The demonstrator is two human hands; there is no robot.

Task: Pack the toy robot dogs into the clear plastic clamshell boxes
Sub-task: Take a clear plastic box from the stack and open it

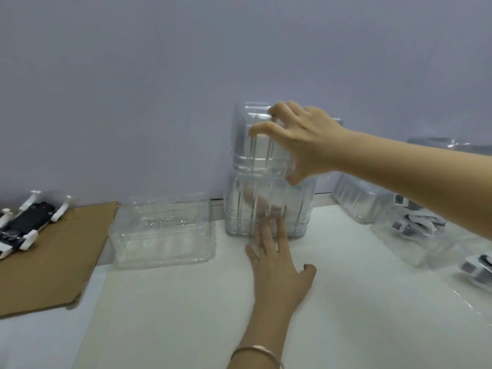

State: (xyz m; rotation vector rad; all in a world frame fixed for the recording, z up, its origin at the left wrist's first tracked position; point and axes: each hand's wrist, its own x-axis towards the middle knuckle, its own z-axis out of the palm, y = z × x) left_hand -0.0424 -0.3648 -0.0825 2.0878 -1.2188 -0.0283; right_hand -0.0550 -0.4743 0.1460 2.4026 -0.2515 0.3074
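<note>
A clear plastic clamshell box (255, 145) is gripped by the right hand (300, 139), its stack (266, 209) steadied by the flat left hand (277, 262); one black-and-white toy robot dog (24, 225) lies unpacked.

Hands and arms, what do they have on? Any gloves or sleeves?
No gloves, and no sleeves anywhere in view. The left hand has a thin, pinkish-gold bangle round its wrist. The right hand shows no ring, watch or band.
</note>
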